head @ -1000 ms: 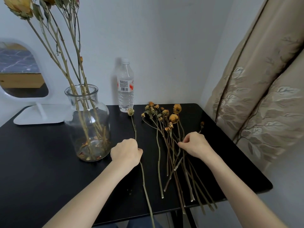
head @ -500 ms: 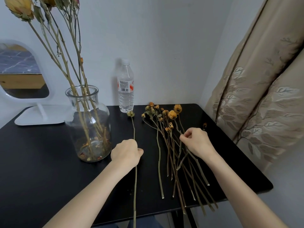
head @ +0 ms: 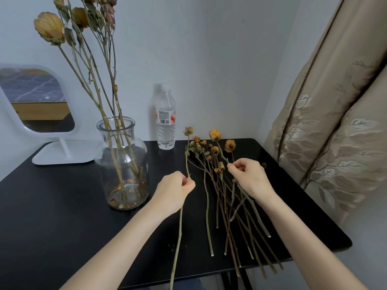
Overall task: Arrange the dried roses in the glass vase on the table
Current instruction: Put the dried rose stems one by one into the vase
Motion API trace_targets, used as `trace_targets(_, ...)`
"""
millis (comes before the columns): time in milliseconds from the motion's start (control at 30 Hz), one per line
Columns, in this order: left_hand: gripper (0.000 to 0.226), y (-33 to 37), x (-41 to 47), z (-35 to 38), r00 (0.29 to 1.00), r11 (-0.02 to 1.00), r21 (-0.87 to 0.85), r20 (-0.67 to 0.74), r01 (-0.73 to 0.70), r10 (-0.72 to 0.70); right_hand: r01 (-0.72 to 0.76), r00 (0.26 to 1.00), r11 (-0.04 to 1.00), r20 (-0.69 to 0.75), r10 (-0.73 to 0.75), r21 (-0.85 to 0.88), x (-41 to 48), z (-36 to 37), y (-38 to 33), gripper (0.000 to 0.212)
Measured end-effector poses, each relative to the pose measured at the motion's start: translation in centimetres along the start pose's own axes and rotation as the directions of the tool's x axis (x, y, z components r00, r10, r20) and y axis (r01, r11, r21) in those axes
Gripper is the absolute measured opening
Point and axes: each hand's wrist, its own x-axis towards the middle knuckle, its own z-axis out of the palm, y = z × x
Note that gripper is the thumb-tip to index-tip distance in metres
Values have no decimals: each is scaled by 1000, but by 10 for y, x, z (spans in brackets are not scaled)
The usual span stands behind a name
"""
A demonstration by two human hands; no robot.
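Head view: left hand (head: pixel 174 190) pinches one rose stem (head: pixel 179 222), lifted upright, bud beside the bottle (head: pixel 165 118). Right hand (head: pixel 250 176) pinches another stem (head: pixel 222 154) by its yellow bloom, its lower end among the loose roses (head: pixel 228 206) lying on the black worktop (head: pixel 62 206). Vase (head: pixel 122 164), left of both hands, holds tall roses.

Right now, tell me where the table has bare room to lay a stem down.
Bare: the table left of the vase, in front of the mirror, and the strip between vase and left hand. Crowded: the right half, under the loose roses and right hand.
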Motion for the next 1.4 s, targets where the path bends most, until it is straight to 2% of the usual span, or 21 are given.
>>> trace_targets(233, 27, 9, -6, -15, 991, 988, -82, -34, -130, 127, 38, 998, 981, 43, -46, 188, 3, 0, -21, 19)
trace_targets(400, 24, 16, -9, -36, 989, 938, -312, -62, -149, 136, 36, 995, 934, 76, -67, 355, 6, 3, -41, 21)
trace_targets(600, 21, 24, -14, -71, 981, 904, -388, -135, -181, 138, 61, 989, 908, 100, -112, 414, 6, -3, -71, 20)
trace_targets(700, 22, 34, -19, -106, 953, 900, -358, -255, -249, 162, 103, 978, 864, 110, -179, 493, 6, -3, -99, 20)
trace_targets(967, 24, 59, -10, -194, 765, 933, -102, -607, -346, 217, 348, 920, 800, -13, -392, 489, 22, -1, -178, 19)
trace_targets(1167, 27, 69, 3, -237, 621, 929, -25, -751, -369, 226, 464, 875, 740, -119, -470, 488, 38, 3, -226, 15)
trace_targets(1400, 25, 79, 6, -262, 467, 898, 55, -840, -436, 278, 541, 835, 656, -242, -495, 526, 48, 4, -254, 20)
